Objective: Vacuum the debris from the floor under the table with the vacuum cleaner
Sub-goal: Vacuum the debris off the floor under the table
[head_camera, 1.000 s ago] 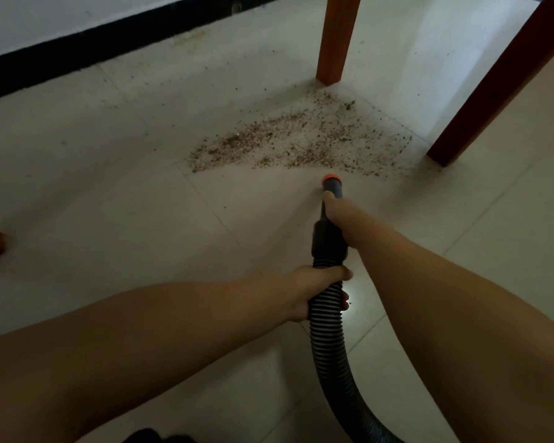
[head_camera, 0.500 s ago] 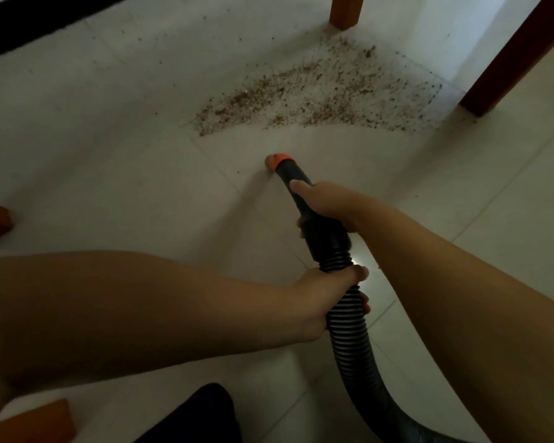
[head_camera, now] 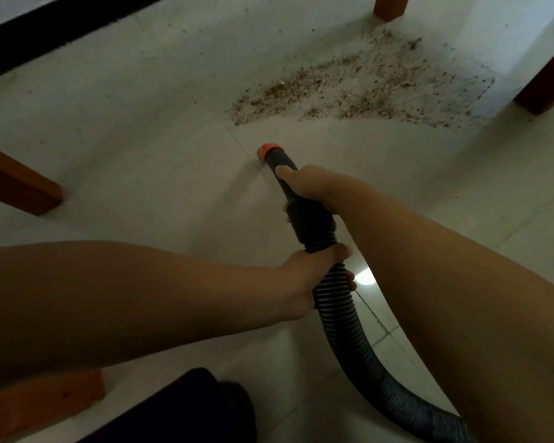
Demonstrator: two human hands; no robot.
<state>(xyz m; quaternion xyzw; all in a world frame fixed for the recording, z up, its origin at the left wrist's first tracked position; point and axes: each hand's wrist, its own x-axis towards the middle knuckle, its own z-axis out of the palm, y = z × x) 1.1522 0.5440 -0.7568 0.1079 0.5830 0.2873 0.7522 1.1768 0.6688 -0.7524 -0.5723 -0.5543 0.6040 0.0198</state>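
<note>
A black ribbed vacuum hose curves up from the lower right and ends in a smooth black nozzle with an orange tip. The tip sits low on the pale tiled floor, a short way in front of a fan of brown debris spread between two wooden table legs. My right hand grips the smooth nozzle section, index finger laid along it. My left hand grips the ribbed hose just behind the collar.
Orange-brown table legs stand at the top, the right, the left and the lower left. A dark skirting strip runs along the far wall. A dark-clothed knee shows at the bottom.
The nozzle tip has swung left from the near middle edge of the debris to below its left end. The view has dropped lower; both hands keep their grip.
</note>
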